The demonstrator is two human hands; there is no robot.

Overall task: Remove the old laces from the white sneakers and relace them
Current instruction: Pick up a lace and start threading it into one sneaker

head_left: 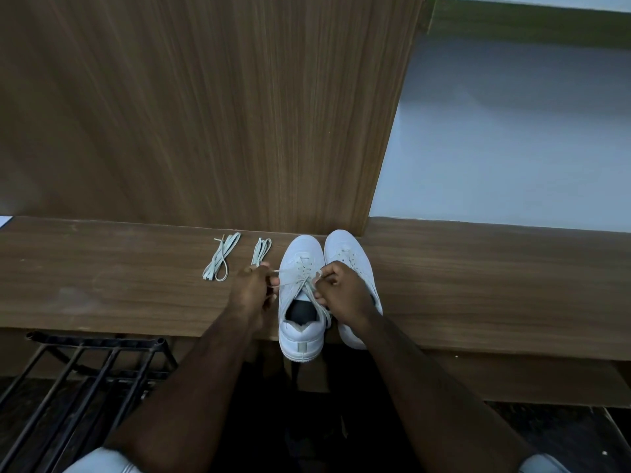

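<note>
Two white sneakers stand side by side, toes away from the person, on a wooden shelf [478,285]; the left sneaker [299,302] sits between the two hands, its heel over the shelf's front edge; its lace [309,283] crosses over the tongue and runs out to both sets of fingers; the right sneaker [351,257] touches the left one and lies partly under the right hand, which hides its rear half; just beyond the left fingers lies a folded spare lace [261,250], its near end hidden behind the knuckles; a second folded lace [220,257] lies further out on that side, apart from the first; a wooden panel [205,114] rises behind the shoes; a black metal rack [85,367] stands below the shelf under the left forearm; the left hand [252,288] curls its fingers and pinches one lace end, pulling it sideways; the right hand [341,288] is curled over the shoe, pinching the other end; both forearms reach forward, wrists bent down
</note>
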